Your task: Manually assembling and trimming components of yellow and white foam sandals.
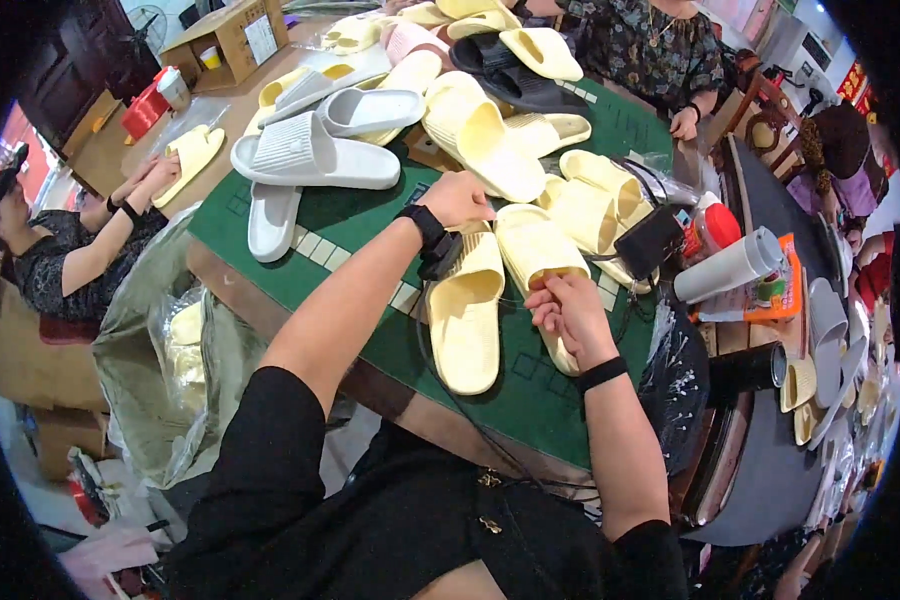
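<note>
The left hand (454,200) and right hand (574,315), grips unclear, seemingly work on yellow slippers (467,335), probably needing steady contact next.

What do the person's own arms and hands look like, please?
The arms come out of short black sleeves. The left hand and right hand wear no gloves. The left wrist has a black band with a blocky dark piece beside it; the right, a slim black strap.
</note>
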The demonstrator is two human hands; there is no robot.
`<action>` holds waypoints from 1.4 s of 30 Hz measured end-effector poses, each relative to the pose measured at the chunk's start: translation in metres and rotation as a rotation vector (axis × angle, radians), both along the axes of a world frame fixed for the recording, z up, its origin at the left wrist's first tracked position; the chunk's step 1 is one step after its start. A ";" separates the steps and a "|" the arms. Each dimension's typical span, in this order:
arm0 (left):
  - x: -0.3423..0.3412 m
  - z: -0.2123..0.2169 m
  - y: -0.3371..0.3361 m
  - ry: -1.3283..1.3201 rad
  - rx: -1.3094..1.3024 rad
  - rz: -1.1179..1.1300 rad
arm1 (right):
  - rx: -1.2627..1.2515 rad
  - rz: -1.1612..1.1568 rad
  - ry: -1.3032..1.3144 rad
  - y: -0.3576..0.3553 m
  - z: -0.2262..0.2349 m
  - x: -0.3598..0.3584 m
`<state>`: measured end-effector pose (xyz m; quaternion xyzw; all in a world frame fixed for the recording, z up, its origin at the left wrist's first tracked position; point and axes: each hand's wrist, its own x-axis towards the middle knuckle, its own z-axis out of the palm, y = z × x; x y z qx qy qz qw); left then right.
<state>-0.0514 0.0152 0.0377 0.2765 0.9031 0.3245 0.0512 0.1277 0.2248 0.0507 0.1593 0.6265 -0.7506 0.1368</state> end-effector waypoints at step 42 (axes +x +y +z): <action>0.029 0.043 0.019 -0.056 0.094 -0.197 | 0.859 -0.236 0.521 -0.002 0.015 0.024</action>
